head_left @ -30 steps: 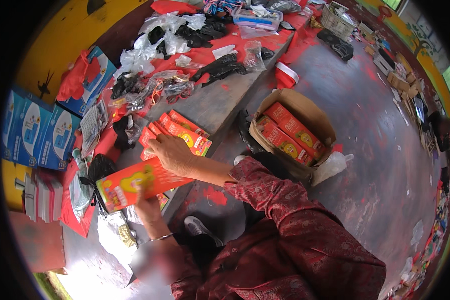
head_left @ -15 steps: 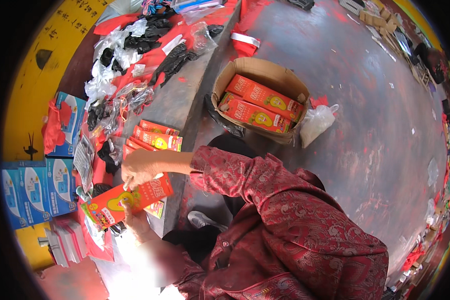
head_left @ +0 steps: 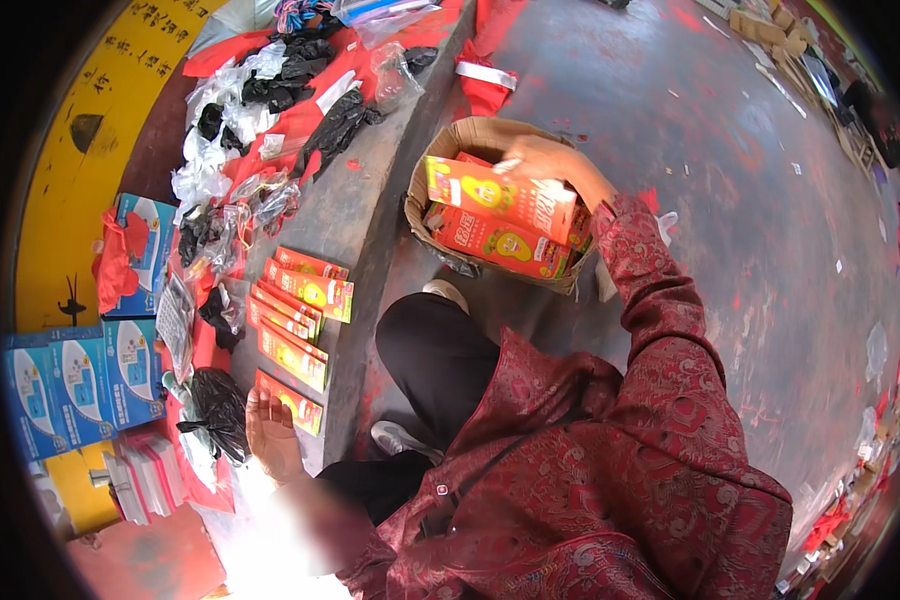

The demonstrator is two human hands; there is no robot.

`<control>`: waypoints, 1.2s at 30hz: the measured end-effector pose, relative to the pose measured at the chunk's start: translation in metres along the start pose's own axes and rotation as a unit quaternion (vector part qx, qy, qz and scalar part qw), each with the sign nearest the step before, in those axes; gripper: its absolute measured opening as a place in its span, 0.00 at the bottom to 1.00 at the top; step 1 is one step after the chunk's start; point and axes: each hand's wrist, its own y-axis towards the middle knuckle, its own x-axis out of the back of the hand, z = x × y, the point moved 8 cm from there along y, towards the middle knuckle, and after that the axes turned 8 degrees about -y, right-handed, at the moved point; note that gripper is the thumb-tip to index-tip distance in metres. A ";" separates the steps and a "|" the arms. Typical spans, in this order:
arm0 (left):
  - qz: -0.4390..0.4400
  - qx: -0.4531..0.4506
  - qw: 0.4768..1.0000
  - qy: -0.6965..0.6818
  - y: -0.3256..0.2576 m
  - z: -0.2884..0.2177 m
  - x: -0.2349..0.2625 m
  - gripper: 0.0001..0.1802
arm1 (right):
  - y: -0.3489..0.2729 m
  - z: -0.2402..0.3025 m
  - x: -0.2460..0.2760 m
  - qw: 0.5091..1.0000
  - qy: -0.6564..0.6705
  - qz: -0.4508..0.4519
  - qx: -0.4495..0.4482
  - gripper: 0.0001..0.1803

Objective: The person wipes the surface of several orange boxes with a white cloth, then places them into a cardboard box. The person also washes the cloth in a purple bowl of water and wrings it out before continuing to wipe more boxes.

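My right hand (head_left: 555, 165) reaches into a brown cardboard carton (head_left: 460, 140) on the floor and grips a flat red-and-orange box (head_left: 495, 192) by its upper edge. More boxes of the same kind (head_left: 500, 243) lie in the carton beneath it. My left hand (head_left: 270, 435) rests flat on the grey concrete ledge (head_left: 365, 200), fingers apart, touching the nearest red box (head_left: 292, 400). Several such boxes (head_left: 300, 305) lie in a row along the ledge beyond that hand.
Black and clear plastic bags (head_left: 270, 110) and red cloth litter the ledge's far side. Blue cartons (head_left: 70, 385) and a red-and-white stack (head_left: 150, 475) stand at the left by a yellow wall (head_left: 80, 150). The grey floor (head_left: 730, 200) stretches to the right.
My right hand left the ledge and swung right into the carton, where it took hold of a box. The box held before now lies in the row on the ledge.
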 end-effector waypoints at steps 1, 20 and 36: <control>-0.016 0.005 1.000 -0.009 -0.001 0.008 0.002 0.21 | -0.005 -0.028 -0.013 0.997 0.043 0.009 -0.055 0.17; -0.135 0.120 0.976 0.124 0.018 0.073 -0.017 0.22 | 0.021 -0.058 -0.097 0.940 -0.263 -0.109 -0.190 0.14; -0.177 0.174 0.966 0.075 0.022 0.096 0.053 0.19 | -0.024 -0.013 -0.134 0.925 -0.234 0.024 -0.300 0.36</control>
